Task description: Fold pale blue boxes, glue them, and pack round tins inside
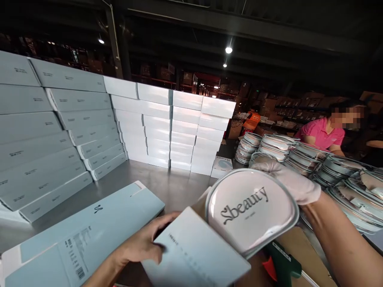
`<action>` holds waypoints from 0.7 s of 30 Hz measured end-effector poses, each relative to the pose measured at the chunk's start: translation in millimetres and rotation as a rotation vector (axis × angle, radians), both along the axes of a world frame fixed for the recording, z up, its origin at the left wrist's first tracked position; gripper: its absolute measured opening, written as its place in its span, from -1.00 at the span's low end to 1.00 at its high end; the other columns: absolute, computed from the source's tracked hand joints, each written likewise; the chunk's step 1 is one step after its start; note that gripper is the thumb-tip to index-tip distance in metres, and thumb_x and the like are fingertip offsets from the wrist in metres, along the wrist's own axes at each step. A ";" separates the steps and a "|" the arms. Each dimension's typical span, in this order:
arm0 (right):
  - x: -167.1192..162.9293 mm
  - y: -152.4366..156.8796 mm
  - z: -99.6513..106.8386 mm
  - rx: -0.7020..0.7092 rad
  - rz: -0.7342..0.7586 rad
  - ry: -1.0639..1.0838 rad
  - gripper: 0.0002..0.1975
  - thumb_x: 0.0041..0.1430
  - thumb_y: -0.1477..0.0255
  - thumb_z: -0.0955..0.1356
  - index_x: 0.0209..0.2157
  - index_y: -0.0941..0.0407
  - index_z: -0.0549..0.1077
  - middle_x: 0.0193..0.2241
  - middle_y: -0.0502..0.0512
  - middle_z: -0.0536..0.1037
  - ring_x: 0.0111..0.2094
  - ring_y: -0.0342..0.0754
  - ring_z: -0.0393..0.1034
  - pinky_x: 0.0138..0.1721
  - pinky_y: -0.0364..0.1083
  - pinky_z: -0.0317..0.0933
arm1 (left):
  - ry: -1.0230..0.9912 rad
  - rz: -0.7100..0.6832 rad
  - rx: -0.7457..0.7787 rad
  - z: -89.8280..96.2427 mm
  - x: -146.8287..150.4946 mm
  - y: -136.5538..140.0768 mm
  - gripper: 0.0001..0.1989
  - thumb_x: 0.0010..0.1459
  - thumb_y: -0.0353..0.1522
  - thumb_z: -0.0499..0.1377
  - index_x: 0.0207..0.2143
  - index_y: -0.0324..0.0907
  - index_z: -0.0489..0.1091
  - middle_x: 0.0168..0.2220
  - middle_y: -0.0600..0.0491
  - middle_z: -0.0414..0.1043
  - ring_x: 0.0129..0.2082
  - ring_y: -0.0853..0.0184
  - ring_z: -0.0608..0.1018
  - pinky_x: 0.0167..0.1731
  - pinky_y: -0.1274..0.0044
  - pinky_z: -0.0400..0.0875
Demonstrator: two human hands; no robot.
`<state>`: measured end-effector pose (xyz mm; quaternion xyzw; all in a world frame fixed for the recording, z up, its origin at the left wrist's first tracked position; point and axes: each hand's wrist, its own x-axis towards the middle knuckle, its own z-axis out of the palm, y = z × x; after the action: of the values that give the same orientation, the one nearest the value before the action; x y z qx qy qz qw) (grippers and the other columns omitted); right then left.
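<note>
My bare left hand (142, 244) grips the side of a light blue box (194, 251) with small printed text, tilted at the front of the table. In my right hand (289, 181), which wears a white glove, is a rounded pouch (254, 211) with a clear cover, grey edging and "beauty" lettering. My fingers hold its upper edge. The pouch is right beside the box, overlapping its far edge in view; I cannot tell whether part of it is inside. Left of my left hand lies a light blue flat carton (92, 227) with a barcode.
Stacked white boxes (155, 131) form a wall along the table's back and left. One printed box (222, 165) stands at their right end. Several piles of similar pouches (332, 175) fill the right side. A green-handled tool (284, 261) lies near cardboard. A person in pink (323, 131) is beyond.
</note>
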<state>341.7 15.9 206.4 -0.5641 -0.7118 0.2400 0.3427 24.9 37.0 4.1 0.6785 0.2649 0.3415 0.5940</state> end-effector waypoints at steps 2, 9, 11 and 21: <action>-22.1 -12.8 -5.0 -0.116 0.132 -0.032 -0.54 0.11 -0.03 0.43 -0.48 0.12 0.49 -0.60 -0.03 0.48 -0.55 -0.07 0.41 -0.49 -0.09 0.36 | 0.012 0.073 -0.009 -7.8 2.9 -2.5 0.15 -0.38 0.39 0.31 0.17 -0.11 0.47 0.11 -0.18 0.56 0.16 -0.27 0.51 0.18 0.05 0.34; -36.1 -73.3 -104.7 0.431 -0.210 0.132 -0.79 0.26 0.08 0.36 -0.09 -0.25 0.38 -0.12 0.11 0.58 -0.01 0.26 0.50 0.06 0.24 0.40 | -0.031 0.350 -0.005 -68.0 -1.1 -35.9 0.10 -0.16 0.26 0.36 0.32 -0.13 0.27 0.16 -0.23 0.51 0.17 -0.22 0.51 0.18 0.08 0.41; -40.0 -87.8 -143.9 0.385 -0.205 0.206 -0.68 0.23 -0.08 0.31 -0.03 -0.35 0.37 0.00 0.10 0.58 0.09 0.35 0.47 0.06 0.32 0.42 | -0.048 0.426 0.014 -73.8 -4.8 -45.6 0.01 0.01 0.20 0.31 0.37 -0.12 0.17 0.28 -0.25 0.37 0.26 -0.16 0.43 0.22 0.12 0.37; -111.3 -82.2 -235.0 0.238 -0.277 0.306 -0.41 0.45 0.13 0.11 0.44 -0.33 -0.11 0.49 -0.11 -0.01 0.41 0.27 0.10 0.30 0.27 0.24 | -0.097 0.663 0.298 -41.9 16.9 -59.7 -0.58 0.39 0.02 -0.01 0.00 -0.06 0.39 0.32 -0.13 0.27 0.29 -0.09 0.38 0.24 0.16 0.31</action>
<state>230.4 -66.3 -28.6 -0.5688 -0.5908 0.1879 0.5405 41.8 -22.7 -37.8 0.6180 0.3892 0.5820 0.3575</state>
